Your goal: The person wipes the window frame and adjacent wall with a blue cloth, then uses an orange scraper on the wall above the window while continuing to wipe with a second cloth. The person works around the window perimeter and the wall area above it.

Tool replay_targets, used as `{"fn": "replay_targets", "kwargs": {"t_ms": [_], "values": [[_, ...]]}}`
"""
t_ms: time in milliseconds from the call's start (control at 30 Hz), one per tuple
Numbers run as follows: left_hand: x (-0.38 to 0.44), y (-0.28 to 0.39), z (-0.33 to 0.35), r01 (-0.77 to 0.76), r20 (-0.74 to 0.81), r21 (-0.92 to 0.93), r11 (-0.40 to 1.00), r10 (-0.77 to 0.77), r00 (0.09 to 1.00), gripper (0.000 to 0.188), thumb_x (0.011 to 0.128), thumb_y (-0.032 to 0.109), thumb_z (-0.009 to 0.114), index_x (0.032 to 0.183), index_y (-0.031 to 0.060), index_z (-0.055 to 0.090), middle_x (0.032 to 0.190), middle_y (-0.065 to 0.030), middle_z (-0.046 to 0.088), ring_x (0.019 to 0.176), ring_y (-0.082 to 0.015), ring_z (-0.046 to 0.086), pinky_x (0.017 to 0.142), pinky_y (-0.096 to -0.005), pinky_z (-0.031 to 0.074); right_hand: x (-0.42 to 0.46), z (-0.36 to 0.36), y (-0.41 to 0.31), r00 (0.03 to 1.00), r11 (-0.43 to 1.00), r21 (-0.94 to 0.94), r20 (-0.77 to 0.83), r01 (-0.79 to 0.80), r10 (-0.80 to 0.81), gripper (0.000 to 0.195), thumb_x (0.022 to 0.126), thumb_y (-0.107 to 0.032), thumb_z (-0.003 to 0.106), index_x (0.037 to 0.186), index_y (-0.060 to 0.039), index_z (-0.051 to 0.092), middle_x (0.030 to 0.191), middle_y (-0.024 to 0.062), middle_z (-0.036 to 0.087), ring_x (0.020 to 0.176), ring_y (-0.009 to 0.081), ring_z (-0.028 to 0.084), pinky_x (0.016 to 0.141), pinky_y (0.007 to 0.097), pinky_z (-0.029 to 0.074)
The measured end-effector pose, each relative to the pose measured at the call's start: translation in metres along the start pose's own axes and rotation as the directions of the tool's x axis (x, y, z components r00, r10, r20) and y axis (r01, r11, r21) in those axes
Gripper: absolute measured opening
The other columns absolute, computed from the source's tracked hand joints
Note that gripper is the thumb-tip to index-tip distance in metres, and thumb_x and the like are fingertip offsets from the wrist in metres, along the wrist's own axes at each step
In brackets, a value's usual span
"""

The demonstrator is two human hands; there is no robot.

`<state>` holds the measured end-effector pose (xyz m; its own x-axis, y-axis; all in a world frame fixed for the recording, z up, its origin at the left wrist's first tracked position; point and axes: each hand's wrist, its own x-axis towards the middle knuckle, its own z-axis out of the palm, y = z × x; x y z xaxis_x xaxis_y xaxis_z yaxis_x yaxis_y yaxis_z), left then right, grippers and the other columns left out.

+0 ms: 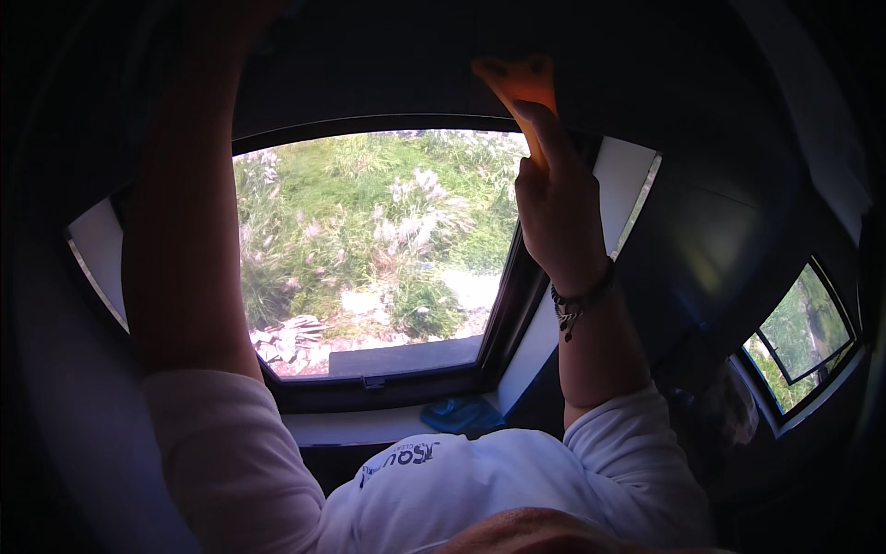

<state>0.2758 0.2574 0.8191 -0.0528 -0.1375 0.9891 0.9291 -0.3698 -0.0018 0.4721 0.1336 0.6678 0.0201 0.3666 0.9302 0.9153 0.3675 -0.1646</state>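
My right hand (557, 197) is raised and grips an orange hand tool (526, 86) by its narrow handle. The tool's wider end points upward and has two dark spots; the exact kind is unclear. A dark bracelet with a hanging charm circles that wrist. My left forearm (187, 228) reaches up to the top edge, where its hand passes out of view into the dark. Between my arms is a dark-framed window (509, 311), with grass and plumed plants bright behind the glass.
A crumpled blue cloth or bag (464, 414) lies on the white window sill (353, 424). A smaller window (803, 339) is at the right, with a framed pane. The dark surface above the main window shows little detail.
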Motion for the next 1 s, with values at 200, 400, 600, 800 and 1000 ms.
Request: {"fn": "replay_targets", "kwargs": {"t_ms": [200, 400, 600, 800, 1000], "values": [[0.003, -0.002, -0.009, -0.121, 0.116, 0.214, 0.969, 0.098, 0.988, 0.039, 0.087, 0.027, 0.034, 0.112, -0.0003, 0.045, 0.115, -0.0216, 0.045, 0.111, -0.0363, 0.038, 0.094, -0.0459, 0.027, 0.001, 0.000, -0.007, 1.000, 1.000, -0.005, -0.021, -0.008, 0.008, 0.047, 0.076, 0.003, 0.046, 0.119, -0.0156, 0.039, 0.082, 0.0154, 0.056, 0.071, 0.0260, 0.059, 0.060, 0.0323, 0.048], [0.000, -0.003, -0.005, -0.105, 0.022, 0.193, 0.976, 0.103, 0.994, 0.035, 0.088, 0.025, 0.034, 0.109, 0.0030, 0.050, 0.120, -0.0177, 0.043, 0.111, -0.0335, 0.039, 0.094, -0.0455, 0.028, -0.010, 0.003, -0.004, 0.998, 0.996, -0.065, -0.014, -0.059, 0.058, 0.047, 0.076, 0.003, 0.045, 0.118, -0.0181, 0.040, 0.090, 0.0167, 0.057, 0.077, 0.0276, 0.060, 0.064, 0.0336, 0.049], [0.007, -0.001, -0.008, -0.007, 0.182, 0.153, 0.988, -0.021, 0.983, 0.042, 0.087, 0.028, 0.033, 0.115, -0.0027, 0.043, 0.117, -0.0218, 0.044, 0.110, -0.0371, 0.038, 0.096, -0.0436, 0.024, -0.007, 0.002, -0.006, 0.998, 0.995, -0.088, -0.019, -0.055, 0.054, 0.047, 0.076, 0.003, 0.045, 0.118, -0.0177, 0.039, 0.093, 0.0171, 0.057, 0.080, 0.0286, 0.060, 0.066, 0.0340, 0.050], [0.002, 0.007, -0.019, 0.079, 0.096, -0.026, 0.997, -0.076, 0.992, 0.042, 0.087, 0.027, 0.033, 0.115, -0.0030, 0.042, 0.117, -0.0221, 0.044, 0.110, -0.0371, 0.038, 0.096, -0.0434, 0.023, 0.001, -0.001, -0.010, 0.992, 0.993, 0.001, 0.027, -0.122, 0.121, 0.046, 0.075, 0.003, 0.044, 0.117, -0.0165, 0.039, 0.094, 0.0171, 0.057, 0.079, 0.0285, 0.060, 0.065, 0.0341, 0.049], [-0.002, 0.008, -0.015, -0.129, 0.095, 0.127, 0.984, 0.117, 0.989, 0.035, 0.087, 0.026, 0.035, 0.109, 0.0030, 0.051, 0.118, -0.0164, 0.045, 0.110, -0.0337, 0.039, 0.095, -0.0468, 0.025, -0.019, 0.004, 0.002, 0.997, 0.993, -0.091, 0.025, -0.069, 0.072, 0.044, 0.076, 0.004, 0.044, 0.116, -0.0136, 0.040, 0.095, 0.0148, 0.054, 0.079, 0.0250, 0.059, 0.066, 0.0328, 0.047]]}}
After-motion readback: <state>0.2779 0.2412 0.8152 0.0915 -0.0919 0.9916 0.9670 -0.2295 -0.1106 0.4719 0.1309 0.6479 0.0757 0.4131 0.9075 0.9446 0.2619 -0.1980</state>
